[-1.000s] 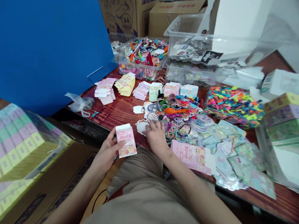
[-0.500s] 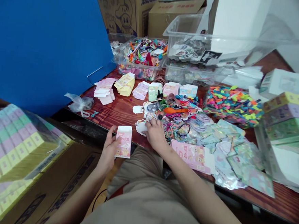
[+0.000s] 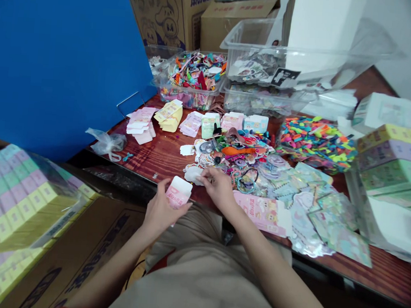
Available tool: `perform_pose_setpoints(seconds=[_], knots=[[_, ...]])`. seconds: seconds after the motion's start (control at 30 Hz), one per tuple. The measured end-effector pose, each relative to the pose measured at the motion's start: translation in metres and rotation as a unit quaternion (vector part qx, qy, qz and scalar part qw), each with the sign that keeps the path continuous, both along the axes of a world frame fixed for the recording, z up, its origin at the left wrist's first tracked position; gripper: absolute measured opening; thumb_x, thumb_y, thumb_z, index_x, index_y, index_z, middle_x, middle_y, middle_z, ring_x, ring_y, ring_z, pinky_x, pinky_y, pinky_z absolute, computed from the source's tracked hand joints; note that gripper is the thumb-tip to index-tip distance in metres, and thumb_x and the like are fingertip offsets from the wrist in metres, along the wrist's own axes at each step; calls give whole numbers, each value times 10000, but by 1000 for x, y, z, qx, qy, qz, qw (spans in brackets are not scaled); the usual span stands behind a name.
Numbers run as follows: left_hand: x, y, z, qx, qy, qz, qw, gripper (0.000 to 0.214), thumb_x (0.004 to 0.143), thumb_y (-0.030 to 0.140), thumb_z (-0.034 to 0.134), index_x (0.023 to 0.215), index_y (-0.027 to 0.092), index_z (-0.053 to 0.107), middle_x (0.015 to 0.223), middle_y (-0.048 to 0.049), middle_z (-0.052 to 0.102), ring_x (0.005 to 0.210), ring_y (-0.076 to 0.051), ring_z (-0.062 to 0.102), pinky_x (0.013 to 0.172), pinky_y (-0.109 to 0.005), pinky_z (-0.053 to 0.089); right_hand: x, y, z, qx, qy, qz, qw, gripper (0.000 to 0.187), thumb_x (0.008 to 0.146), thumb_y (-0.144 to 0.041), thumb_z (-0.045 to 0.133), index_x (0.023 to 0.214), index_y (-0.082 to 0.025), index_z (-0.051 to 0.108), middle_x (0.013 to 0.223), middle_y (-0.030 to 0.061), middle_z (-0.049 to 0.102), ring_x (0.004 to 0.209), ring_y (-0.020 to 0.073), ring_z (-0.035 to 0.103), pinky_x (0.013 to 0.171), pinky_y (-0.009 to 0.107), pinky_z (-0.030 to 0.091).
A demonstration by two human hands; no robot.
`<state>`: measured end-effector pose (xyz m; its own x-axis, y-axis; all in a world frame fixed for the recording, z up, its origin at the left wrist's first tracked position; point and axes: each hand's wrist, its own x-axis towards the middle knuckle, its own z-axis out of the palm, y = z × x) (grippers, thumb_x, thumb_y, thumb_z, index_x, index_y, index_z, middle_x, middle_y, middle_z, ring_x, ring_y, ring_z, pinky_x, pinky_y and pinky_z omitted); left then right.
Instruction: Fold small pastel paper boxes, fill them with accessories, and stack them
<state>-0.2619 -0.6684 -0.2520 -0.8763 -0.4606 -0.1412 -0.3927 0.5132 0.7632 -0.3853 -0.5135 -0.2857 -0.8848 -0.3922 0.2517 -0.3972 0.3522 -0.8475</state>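
Observation:
My left hand [image 3: 163,211] grips a small pink carton [image 3: 179,193] at the table's front edge, thumb across its lower front, white top flap facing up. My right hand [image 3: 218,188] is closed in a pinch at the edge of a white die-cut paper piece [image 3: 192,173], which lies by a small pile of similar pieces. Just beyond the fingers are a fanned stack of cut-outs [image 3: 207,160] and a heap of hair ties and trinkets [image 3: 243,168]. Flattened pink cartons [image 3: 263,212] lie beside my right forearm.
Folded cartons in pink, yellow [image 3: 169,115], purple and green line the table [image 3: 149,157]. Behind stand clear bins [image 3: 191,96] of trinkets. Bright clips [image 3: 315,140] and shiny packets [image 3: 328,205] lie right. A blue panel [image 3: 64,59] and packed boxes [image 3: 16,192] are left.
My left hand has moved right and tipped the pink carton, bringing it closer to my right hand. My right fingers have drawn together on the white paper piece.

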Motion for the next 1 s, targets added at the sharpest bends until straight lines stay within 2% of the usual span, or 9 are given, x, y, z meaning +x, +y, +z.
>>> perform_pose_setpoints(seconds=[0.13, 0.23, 0.4, 0.53, 0.6, 0.7, 0.8, 0.87, 1.0], knots=[[-5, 13, 5, -199, -28, -123, 972, 658, 721, 377, 744, 1279, 191, 449, 1217, -134, 615, 1080, -341, 651, 883, -445, 521, 10, 12, 7, -165, -105, 12, 981, 219, 843, -384, 675, 765, -203, 581, 679, -9, 639, 613, 158, 590, 601, 272, 474], [-10, 24, 2, -232, 36, -174, 956, 627, 739, 358, 709, 1285, 185, 455, 1155, -122, 634, 1040, -318, 667, 856, -415, 541, 25, 24, 12, -111, -70, 35, 991, 186, 877, -356, 660, 788, -196, 623, 701, 3, 661, 641, 158, 611, 630, 274, 481], [-22, 53, -8, -217, 147, -218, 940, 605, 720, 284, 699, 1278, 190, 486, 1148, -122, 660, 1066, -306, 666, 898, -395, 544, 46, 49, 28, 33, 81, 15, 996, 175, 961, -238, 560, 897, -192, 716, 800, 46, 663, 811, 178, 619, 791, 307, 483], [-31, 79, -10, -148, 167, -247, 943, 627, 737, 355, 733, 1294, 195, 496, 1197, -132, 675, 1067, -299, 677, 906, -387, 552, 41, 88, 43, -17, 92, 9, 996, 222, 993, -271, 511, 1040, -185, 711, 933, 69, 649, 892, 171, 625, 792, 287, 512], [-34, 88, -8, -129, 176, -257, 941, 656, 750, 397, 741, 1326, 204, 494, 1232, -132, 671, 1090, -301, 672, 929, -388, 545, 32, 122, 44, -19, 99, -58, 993, 228, 993, -296, 510, 1051, -195, 706, 967, 72, 659, 913, 176, 637, 812, 297, 522], [-36, 97, -5, -114, 181, -271, 938, 706, 753, 413, 750, 1378, 233, 476, 1299, -117, 650, 1144, -301, 652, 962, -380, 533, 18, 187, 33, 117, 99, -224, 963, 249, 962, -347, 544, 1047, -188, 715, 967, 96, 676, 928, 235, 648, 857, 374, 523], [-37, 102, -3, -107, 173, -300, 932, 714, 776, 400, 733, 1409, 241, 445, 1345, -114, 623, 1179, -294, 636, 974, -377, 528, 17, 247, 12, 280, 60, -345, 894, 398, 912, -391, 586, 1201, -129, 668, 1082, 177, 669, 1010, 328, 637, 892, 482, 512], [-38, 105, -2, -106, 166, -314, 929, 708, 788, 393, 717, 1415, 235, 430, 1355, -122, 613, 1189, -292, 629, 980, -387, 524, 25, 273, -2, 328, 28, -362, 872, 504, 893, -423, 602, 1280, -101, 615, 1142, 208, 660, 1035, 347, 637, 889, 494, 517], [-38, 115, -1, -111, 146, -317, 931, 717, 780, 410, 713, 1404, 212, 421, 1349, -149, 603, 1195, -309, 619, 977, -417, 522, 48, 284, -21, 353, 30, -302, 885, 583, 863, -499, 645, 1298, -115, 598, 1247, 215, 642, 1145, 347, 620, 934, 485, 522]])
